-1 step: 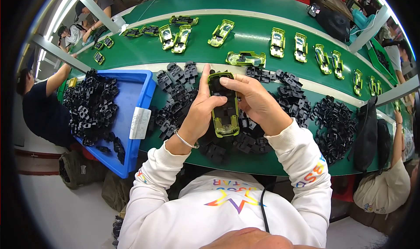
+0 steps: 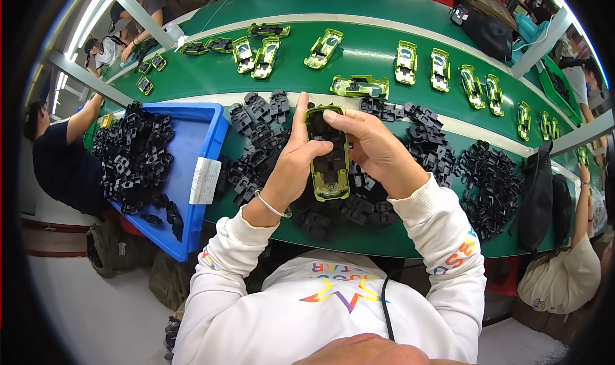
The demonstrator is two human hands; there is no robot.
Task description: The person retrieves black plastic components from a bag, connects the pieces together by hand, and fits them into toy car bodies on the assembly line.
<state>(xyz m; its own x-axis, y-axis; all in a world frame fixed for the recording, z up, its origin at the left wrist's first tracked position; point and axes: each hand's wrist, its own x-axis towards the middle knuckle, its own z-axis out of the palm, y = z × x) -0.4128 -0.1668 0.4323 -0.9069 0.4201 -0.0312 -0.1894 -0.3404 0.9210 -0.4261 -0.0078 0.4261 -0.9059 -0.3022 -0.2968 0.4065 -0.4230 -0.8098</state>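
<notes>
Hands together over the green table (image 2: 359, 237): left hand (image 2: 296, 163) and right hand (image 2: 375, 148) clamped on an upturned lime-green plastic toy car shell (image 2: 328, 160), black chassis seemingly being pressed in. Finished cars (image 2: 359, 85) line the belt; loose black chassis parts (image 2: 490, 179) remain heaped.

The head view, 1 wide fisheye picture, looks steeply down from the person's head onto the green tabletop (image 2: 384, 237), facing forward across it. It sits close: the person's white sleeves rise from the lower edge, and the hands, left hand (image 2: 296, 166) and right hand (image 2: 378, 150), fill the centre. Straight edges bow toward the dark rim, where co-workers' arms appear at both sides.
</notes>
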